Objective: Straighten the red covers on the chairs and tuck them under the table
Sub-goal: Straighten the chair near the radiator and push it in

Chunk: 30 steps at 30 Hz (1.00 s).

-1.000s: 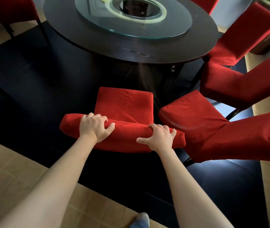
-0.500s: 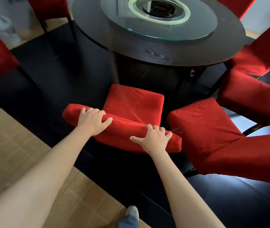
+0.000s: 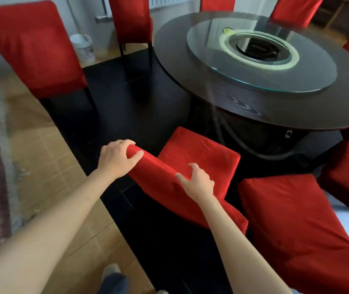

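Red fabric-covered chair [image 3: 199,162] sits under my grip: left hand [image 3: 116,159] has slid out to clamp the backrest's far-left corner, right hand [image 3: 198,183] pinches its top edge. Ahead, the seat now noses toward the round dark tabletop [image 3: 254,98], so tucking has begun.

You stretch both bare arms forward, your left hand [image 3: 117,159] curled with thumb and fingers over the top edge of the chair back [image 3: 163,177], your right hand [image 3: 198,181] gripping it lower down with bent fingers.
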Each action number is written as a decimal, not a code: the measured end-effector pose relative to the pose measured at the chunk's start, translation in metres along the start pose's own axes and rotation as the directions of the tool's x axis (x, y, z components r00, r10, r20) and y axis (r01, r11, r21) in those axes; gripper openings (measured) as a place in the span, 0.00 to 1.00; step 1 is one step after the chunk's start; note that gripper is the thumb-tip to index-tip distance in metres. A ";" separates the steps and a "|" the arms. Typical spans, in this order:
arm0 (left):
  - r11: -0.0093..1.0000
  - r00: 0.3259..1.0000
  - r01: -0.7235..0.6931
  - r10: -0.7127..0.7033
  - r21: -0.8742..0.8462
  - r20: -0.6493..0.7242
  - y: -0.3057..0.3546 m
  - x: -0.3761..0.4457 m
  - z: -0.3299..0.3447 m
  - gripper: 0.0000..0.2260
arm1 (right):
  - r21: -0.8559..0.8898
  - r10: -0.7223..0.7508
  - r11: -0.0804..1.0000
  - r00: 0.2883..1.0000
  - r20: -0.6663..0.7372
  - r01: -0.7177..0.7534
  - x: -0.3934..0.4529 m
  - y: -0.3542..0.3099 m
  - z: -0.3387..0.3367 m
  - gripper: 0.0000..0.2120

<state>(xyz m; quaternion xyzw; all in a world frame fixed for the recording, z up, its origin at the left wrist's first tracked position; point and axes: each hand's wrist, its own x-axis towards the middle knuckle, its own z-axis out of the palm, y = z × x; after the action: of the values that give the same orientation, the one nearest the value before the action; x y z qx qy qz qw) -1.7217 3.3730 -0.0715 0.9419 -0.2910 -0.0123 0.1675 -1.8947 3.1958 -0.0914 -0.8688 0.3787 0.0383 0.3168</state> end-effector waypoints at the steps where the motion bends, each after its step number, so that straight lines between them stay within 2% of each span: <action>1: 0.999 0.999 0.027 -0.028 -0.017 -0.020 -0.009 0.002 -0.008 0.22 | 0.019 -0.010 1.000 1.000 -0.004 0.010 0.006 -0.010 -0.001 0.29; 9: 0.971 0.969 0.212 -0.223 -0.106 -0.106 -0.112 0.013 -0.068 0.23 | -0.027 -0.169 0.985 0.986 -0.007 0.169 0.053 -0.133 0.013 0.26; 21: 0.915 0.908 0.316 -0.368 -0.249 -0.201 -0.297 0.096 -0.164 0.22 | -0.108 -0.326 0.938 0.944 0.043 0.329 0.116 -0.354 0.076 0.29; 30: 0.891 0.888 0.352 -0.415 -0.286 -0.199 -0.382 0.157 -0.194 0.24 | -0.143 -0.434 0.884 0.895 0.109 0.446 0.172 -0.470 0.112 0.30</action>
<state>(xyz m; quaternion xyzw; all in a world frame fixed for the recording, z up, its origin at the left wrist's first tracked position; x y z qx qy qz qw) -1.3598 3.6424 0.0000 0.9469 -0.0701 0.0402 0.3111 -1.4322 3.3929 0.0118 -0.9531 0.1556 0.0285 0.2582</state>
